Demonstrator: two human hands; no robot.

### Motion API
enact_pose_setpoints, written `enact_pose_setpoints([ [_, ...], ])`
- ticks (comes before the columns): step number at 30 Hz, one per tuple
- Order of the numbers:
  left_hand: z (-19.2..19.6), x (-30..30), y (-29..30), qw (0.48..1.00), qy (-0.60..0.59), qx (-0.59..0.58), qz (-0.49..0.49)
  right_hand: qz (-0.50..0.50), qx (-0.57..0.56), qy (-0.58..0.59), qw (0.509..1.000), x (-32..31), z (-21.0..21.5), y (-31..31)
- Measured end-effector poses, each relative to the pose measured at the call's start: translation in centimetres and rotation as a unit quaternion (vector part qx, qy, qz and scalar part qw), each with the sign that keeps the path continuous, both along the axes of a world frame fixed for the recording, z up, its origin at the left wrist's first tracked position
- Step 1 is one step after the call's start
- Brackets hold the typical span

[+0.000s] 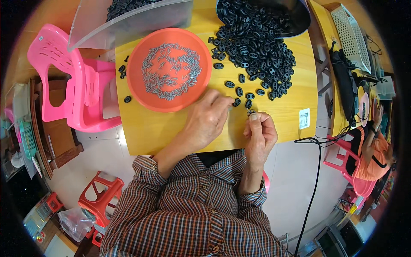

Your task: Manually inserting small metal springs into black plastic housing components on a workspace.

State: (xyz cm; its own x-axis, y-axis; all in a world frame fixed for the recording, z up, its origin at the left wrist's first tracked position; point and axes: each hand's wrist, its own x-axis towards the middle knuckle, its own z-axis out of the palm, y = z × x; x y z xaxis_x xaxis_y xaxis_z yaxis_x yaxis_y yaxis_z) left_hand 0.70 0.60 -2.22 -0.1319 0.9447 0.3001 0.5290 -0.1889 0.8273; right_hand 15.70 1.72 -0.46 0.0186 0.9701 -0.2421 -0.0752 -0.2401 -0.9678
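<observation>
My right hand (262,133) pinches a small black piece (251,112) between thumb and forefinger, just above the yellow table (154,132). The fingers of my left hand (206,116) are drawn together, their tips against a black oval two-hole piece (236,102); whether they grip it or something smaller is hidden. Several similar loose pieces (239,91) lie just beyond both hands. Past my left hand stands a round orange bowl (136,70) with many small grey metal pins or screws (170,81) spread over its bottom.
A large heap of black two-hole pieces (257,51) spills from a dark basin (299,23) at the far right. A translucent bin (128,30) stands far left, beside a pink chair (77,85). A black cable (317,171) hangs at right. Another person (372,158) sits further right.
</observation>
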Motion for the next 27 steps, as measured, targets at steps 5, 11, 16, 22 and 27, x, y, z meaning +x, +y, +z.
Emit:
enact_pose_setpoints([
  [5, 0.1, 1.2, 0.6, 0.995, 0.098, -0.033, 0.008, -0.018, -0.004, -0.006, 1.0, 0.3, 0.1, 0.2],
  [11, 0.1, 1.4, 1.1, 0.979, 0.196, -0.053, -0.033, -0.018, -0.001, -0.011, 1.0, 0.4, -0.1, 0.3],
  [16, -0.4, 1.2, 1.0, 0.979, 0.201, -0.016, -0.027, -0.011, -0.016, -0.016, 1.0, 0.7, -0.1, 0.2],
  [22, -0.6, 1.0, 1.0, 0.983, 0.18, 0.02, -0.004, -0.013, -0.009, -0.014, 1.0, 0.5, -0.3, 0.1],
  [27, -0.5, 0.6, 0.4, 0.995, -0.084, -0.057, 0.01, -0.003, -0.031, -0.002, 0.999, 0.3, 0.2, 0.0],
])
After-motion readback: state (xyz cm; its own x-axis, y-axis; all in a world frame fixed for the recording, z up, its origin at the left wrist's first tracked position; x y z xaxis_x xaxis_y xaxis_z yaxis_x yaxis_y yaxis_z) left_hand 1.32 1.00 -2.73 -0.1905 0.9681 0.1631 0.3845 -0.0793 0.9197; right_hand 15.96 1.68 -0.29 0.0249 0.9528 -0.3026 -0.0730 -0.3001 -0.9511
